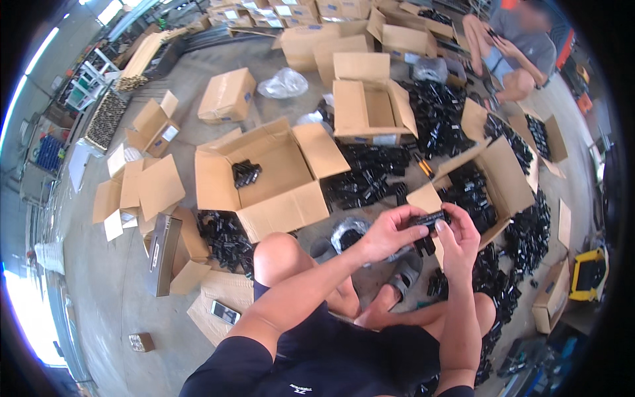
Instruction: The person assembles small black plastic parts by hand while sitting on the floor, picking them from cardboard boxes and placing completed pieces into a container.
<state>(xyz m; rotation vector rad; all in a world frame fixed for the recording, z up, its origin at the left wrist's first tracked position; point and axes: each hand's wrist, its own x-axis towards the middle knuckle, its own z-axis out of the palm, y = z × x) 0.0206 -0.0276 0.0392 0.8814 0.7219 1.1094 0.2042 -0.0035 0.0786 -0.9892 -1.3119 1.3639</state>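
Both my hands hold one small black part [430,219], seemingly moulded plastic, above my lap. My left hand [395,233] pinches its left end between thumb and fingers. My right hand [459,239] has its thumb and fingers closed on the right end. Another dark piece [424,247] shows just below; I cannot tell whether it is joined to the held one. Beside my right hand stands an open carton [508,173] filled with similar black parts [468,192]. Ahead and to the left, a larger open carton [281,215] has a small row of black parts [247,173] inside.
Loose black parts [370,173] lie heaped between the cartons, with two orange-and-black pieces [424,165] among them. A clear plastic bag [347,233] is near my feet. A phone [225,311] lies on flat cardboard at left. Another person [522,49] sits at far right.
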